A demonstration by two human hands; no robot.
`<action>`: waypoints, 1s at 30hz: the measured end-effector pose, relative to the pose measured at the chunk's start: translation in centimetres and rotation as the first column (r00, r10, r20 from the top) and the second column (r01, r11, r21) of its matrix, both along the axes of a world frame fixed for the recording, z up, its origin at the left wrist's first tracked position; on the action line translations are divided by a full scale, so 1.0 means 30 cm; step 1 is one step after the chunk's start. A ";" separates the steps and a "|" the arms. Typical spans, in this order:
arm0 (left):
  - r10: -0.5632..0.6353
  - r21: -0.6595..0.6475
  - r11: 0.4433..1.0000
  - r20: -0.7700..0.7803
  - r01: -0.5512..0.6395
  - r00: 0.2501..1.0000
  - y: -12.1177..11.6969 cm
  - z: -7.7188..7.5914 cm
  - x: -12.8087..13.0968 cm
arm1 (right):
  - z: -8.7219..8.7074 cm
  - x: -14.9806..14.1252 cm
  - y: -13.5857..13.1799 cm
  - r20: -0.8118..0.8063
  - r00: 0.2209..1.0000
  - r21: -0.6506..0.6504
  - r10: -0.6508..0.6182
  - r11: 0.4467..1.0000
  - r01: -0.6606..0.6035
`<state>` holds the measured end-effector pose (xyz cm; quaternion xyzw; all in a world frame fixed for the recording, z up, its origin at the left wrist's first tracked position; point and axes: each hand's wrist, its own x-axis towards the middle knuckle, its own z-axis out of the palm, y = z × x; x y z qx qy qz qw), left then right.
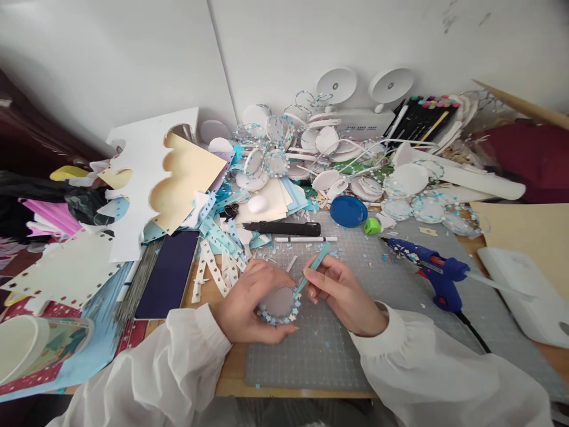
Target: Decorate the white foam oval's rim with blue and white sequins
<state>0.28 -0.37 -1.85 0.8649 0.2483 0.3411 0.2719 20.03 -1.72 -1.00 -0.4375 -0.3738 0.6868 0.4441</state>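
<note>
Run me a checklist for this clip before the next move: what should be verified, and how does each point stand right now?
1. Left hand holding the star-trimmed disc: ok, fingers and thumb around it.
2. Right hand holding the teal tweezers: ok.
3. Tweezers' tip at the disc's rim: ok, by the stars on the right hand's side.
4. Blue glue gun apart from both hands: ok, lying on its side.
5. Glue gun cool: cannot tell.
6. Cutting mat free of paper scraps: not ok, several lie scattered.
</note>
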 end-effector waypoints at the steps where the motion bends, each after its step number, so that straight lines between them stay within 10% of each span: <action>1: -0.007 0.016 1.000 0.009 0.007 1.000 0.001 0.000 0.001 | -0.004 0.000 0.000 0.002 1.000 0.002 -0.004 1.000 0.004; 14: -0.020 -0.016 1.000 0.032 0.021 0.999 -0.001 0.005 0.005 | -0.014 0.003 -0.007 0.025 0.999 0.181 -0.035 0.983 0.030; 20: -0.026 -0.029 0.999 0.049 0.027 0.998 0.002 -0.002 -0.003 | -0.012 0.017 0.021 -0.112 0.959 0.030 -0.260 0.964 0.265; 30: -0.195 -0.107 0.975 0.024 0.197 0.980 -0.004 -0.008 -0.003 | -0.001 0.060 0.068 -0.254 0.857 0.136 -0.449 0.860 0.491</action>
